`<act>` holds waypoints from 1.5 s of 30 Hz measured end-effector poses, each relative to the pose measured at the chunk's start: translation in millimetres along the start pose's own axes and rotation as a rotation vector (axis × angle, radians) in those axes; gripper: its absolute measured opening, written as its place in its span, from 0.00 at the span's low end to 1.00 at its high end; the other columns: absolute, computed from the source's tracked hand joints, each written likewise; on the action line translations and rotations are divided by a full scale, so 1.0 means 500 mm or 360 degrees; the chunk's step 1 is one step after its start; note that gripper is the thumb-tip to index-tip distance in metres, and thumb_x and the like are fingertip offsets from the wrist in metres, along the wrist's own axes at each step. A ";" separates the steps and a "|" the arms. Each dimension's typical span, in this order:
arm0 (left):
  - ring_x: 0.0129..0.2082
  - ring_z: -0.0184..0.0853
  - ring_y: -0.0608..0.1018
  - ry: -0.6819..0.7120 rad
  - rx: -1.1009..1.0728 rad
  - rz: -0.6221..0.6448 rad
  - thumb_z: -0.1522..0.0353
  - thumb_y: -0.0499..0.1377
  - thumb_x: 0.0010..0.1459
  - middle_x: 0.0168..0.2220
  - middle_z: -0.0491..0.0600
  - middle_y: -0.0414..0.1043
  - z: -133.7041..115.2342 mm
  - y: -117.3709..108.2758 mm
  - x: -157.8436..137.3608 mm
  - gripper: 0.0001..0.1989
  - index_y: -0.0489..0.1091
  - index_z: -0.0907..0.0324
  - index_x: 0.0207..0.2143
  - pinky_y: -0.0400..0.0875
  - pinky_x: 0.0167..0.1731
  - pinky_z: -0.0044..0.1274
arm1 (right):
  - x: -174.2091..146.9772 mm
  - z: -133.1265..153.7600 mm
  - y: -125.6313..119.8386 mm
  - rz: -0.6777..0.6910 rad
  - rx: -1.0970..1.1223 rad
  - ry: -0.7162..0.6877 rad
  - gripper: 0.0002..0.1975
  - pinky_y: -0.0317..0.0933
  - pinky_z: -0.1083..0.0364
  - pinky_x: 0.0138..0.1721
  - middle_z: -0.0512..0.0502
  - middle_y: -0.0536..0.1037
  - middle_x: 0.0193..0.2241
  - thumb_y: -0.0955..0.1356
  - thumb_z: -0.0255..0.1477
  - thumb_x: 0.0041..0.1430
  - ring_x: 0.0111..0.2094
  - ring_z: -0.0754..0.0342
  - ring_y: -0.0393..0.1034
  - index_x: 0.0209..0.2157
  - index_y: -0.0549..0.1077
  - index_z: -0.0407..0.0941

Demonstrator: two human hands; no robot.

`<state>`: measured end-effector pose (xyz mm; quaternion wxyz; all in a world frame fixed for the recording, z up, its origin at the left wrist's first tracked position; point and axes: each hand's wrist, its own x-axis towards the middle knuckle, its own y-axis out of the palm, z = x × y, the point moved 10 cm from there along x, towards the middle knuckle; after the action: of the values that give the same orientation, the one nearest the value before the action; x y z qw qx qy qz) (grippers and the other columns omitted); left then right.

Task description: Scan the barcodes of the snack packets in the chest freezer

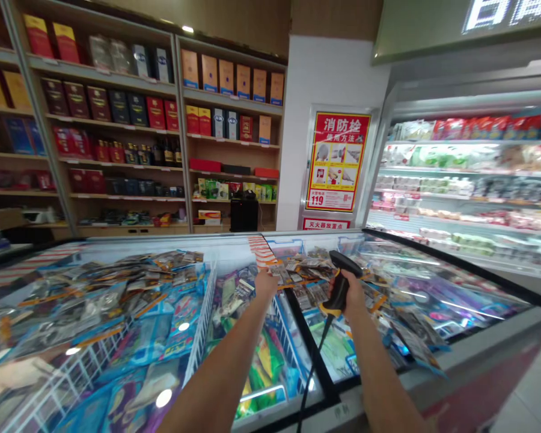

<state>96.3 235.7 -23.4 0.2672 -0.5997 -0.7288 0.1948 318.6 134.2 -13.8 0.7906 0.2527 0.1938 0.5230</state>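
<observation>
My right hand is wrapped round the grip of a black and yellow barcode scanner. The scanner's head tilts up and to the left, and its cable hangs down towards me over the freezer edge. My left hand reaches further forward, fingers closed on the near end of a small snack packet with an orange edge; most of that packet is blurred or hidden. Just beyond it is a red-and-white striped strip. Similar flat packets lie in a heap on the freezer between and around both hands.
A chest freezer with glass lids and white wire baskets spans the front. More packets are heaped at the left. Shelves of boxes, a fire hydrant poster and a lit chilled cabinet stand behind.
</observation>
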 end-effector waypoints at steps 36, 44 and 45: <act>0.39 0.37 0.71 0.0326 0.0118 -0.0775 0.71 0.56 0.42 0.40 0.51 0.68 0.254 -0.507 -0.124 0.34 0.48 0.60 0.53 0.64 0.37 0.27 | -0.245 -0.318 0.343 0.0925 -0.0261 0.0694 0.11 0.55 0.61 0.12 0.51 0.69 0.14 0.63 0.35 0.45 0.12 0.60 0.61 0.24 0.66 0.40; 0.35 0.35 0.73 0.0403 -0.0092 -0.0656 0.72 0.56 0.41 0.38 0.49 0.70 0.234 -0.481 -0.123 0.35 0.47 0.60 0.54 0.64 0.36 0.25 | -0.265 -0.309 0.351 0.1049 -0.0248 0.0732 0.11 0.55 0.61 0.12 0.52 0.69 0.15 0.63 0.35 0.44 0.13 0.61 0.61 0.25 0.66 0.40; 0.35 0.34 0.73 0.0406 -0.0105 -0.0645 0.72 0.55 0.41 0.37 0.49 0.70 0.233 -0.479 -0.122 0.35 0.47 0.60 0.54 0.64 0.36 0.25 | -0.265 -0.309 0.351 0.1051 -0.0245 0.0731 0.11 0.55 0.61 0.12 0.52 0.69 0.15 0.63 0.35 0.44 0.13 0.61 0.61 0.25 0.66 0.40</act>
<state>-152.4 131.0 20.7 0.3709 -0.4693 -0.8006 0.0358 52.5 99.4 -25.6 0.5330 0.1180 0.2339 0.8045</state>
